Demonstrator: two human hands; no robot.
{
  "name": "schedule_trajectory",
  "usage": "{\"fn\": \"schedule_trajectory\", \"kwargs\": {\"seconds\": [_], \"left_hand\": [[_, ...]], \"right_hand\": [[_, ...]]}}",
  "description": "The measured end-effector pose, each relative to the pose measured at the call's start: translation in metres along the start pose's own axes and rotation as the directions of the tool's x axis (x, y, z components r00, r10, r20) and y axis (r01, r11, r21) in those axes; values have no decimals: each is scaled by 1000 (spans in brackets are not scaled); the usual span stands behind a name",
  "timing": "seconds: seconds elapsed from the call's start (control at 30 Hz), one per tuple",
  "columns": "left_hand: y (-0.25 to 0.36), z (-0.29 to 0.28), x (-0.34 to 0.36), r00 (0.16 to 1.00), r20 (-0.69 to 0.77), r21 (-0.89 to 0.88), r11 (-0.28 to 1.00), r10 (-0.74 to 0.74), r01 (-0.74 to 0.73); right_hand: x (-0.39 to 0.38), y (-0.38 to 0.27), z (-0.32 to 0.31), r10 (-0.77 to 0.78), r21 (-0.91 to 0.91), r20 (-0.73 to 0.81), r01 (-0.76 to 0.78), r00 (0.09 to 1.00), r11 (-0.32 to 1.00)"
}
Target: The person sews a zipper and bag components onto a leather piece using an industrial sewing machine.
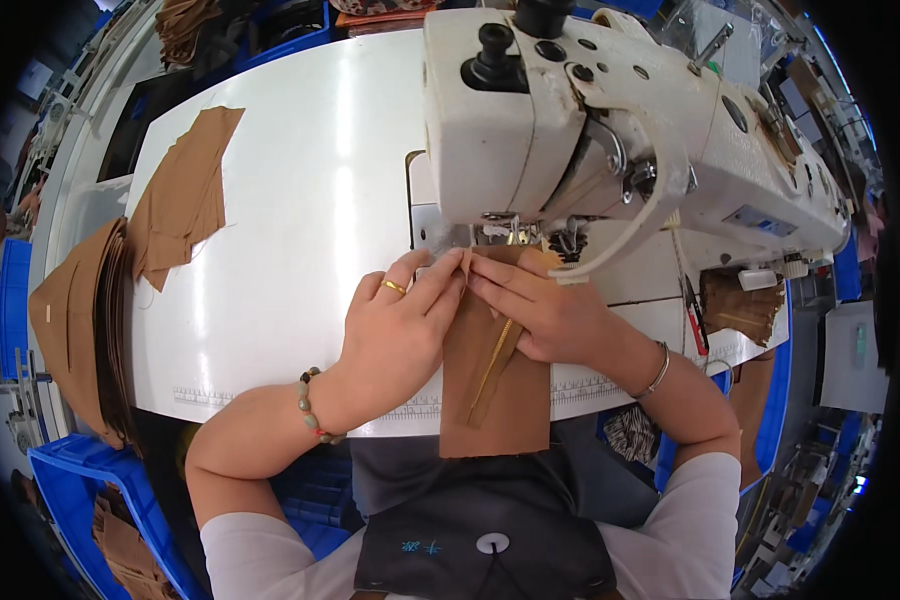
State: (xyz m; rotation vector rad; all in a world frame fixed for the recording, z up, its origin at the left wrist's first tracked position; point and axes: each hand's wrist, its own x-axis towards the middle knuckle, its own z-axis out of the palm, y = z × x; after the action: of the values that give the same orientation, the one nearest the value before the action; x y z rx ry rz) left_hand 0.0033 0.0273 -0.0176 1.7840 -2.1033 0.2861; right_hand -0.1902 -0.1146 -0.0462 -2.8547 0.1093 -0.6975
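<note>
A brown fabric piece [518, 415] with a gold metal zipper [492, 366] on it lies in front of the white sewing machine [530, 120]. Its near end hangs over the table's front edge. My left hand [395, 335], wearing a ring, pinches a raised edge of the fabric just short of the needle area. On the fabric's right side my right hand [560, 315] grips it too, its fingertips meeting the left hand's at that edge. The presser foot [518, 235] sits just beyond my fingers. Fabric under the right hand is partly hidden.
Several brown fabric pieces [185, 195] lie on the white table [280, 220] at left, beside a thick folded stack [80, 330]. At right are red-and-black thread snips [695, 318] and a brown scrap [740, 305]. A blue bin [120, 480] stands below left.
</note>
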Motion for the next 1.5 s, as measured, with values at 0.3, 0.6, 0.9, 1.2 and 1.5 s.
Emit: {"fn": "schedule_trajectory", "kwargs": {"seconds": [0.3, 0.6, 0.9, 1.2, 1.5], "left_hand": [[4, 4, -4, 990, 138, 75, 997, 14, -24], [9, 0, -6, 989, 143, 136, 989, 37, -57], [9, 1, -7, 984, 166, 96, 991, 72, -88], [7, 1, -7, 981, 189, 88, 994, 49, -67], [7, 0, -2, 979, 202, 25, 999, 18, -23]], "right_hand": [[9, -2, -3, -61, -118, -83, 50, 995, 992], [10, 4, -5, -44, -36, 61, 46, 997, 998], [12, -1, -9, -82, -82, -10, 81, 997, 993], [12, 0, -2, -128, -127, -79, 117, 989, 985], [8, -1, -12, -71, -126, 12, 72, 997, 989]]}}
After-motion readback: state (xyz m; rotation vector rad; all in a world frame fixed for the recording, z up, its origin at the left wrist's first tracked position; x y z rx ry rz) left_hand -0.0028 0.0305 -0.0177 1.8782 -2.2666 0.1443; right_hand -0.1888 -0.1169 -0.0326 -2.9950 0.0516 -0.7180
